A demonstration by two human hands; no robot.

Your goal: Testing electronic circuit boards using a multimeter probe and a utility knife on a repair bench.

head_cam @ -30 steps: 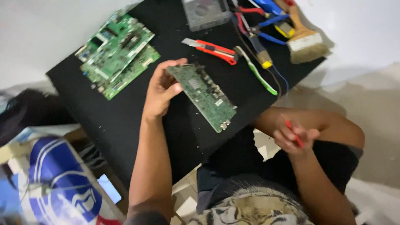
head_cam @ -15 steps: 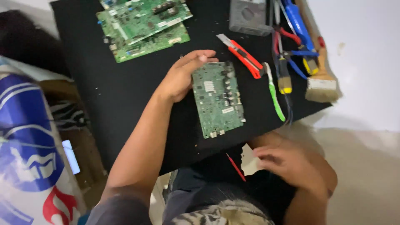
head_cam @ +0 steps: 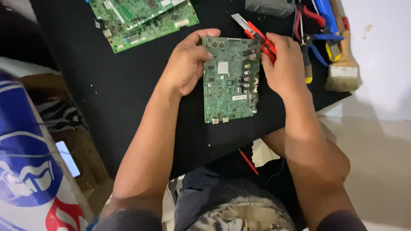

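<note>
A green circuit board (head_cam: 229,81) lies flat on the black table (head_cam: 128,94). My left hand (head_cam: 186,64) grips its left edge, thumb along the top corner. My right hand (head_cam: 284,64) is at the board's right edge, its fingers curled over the handle of a red utility knife (head_cam: 252,30) whose blade end sticks out toward the far side. A thin red probe (head_cam: 248,161) lies on my lap just past the table's near edge.
Two more green circuit boards (head_cam: 141,17) lie at the table's far left. A grey box (head_cam: 269,6), blue and red pliers (head_cam: 317,25), a yellow-tipped screwdriver (head_cam: 307,64) and a paintbrush (head_cam: 340,64) crowd the far right. A blue-and-white bag (head_cam: 25,171) stands on the left.
My right hand came up from my lap to the board's right edge and onto the knife. The red probe it held now lies on my lap. The board was turned straighter.
</note>
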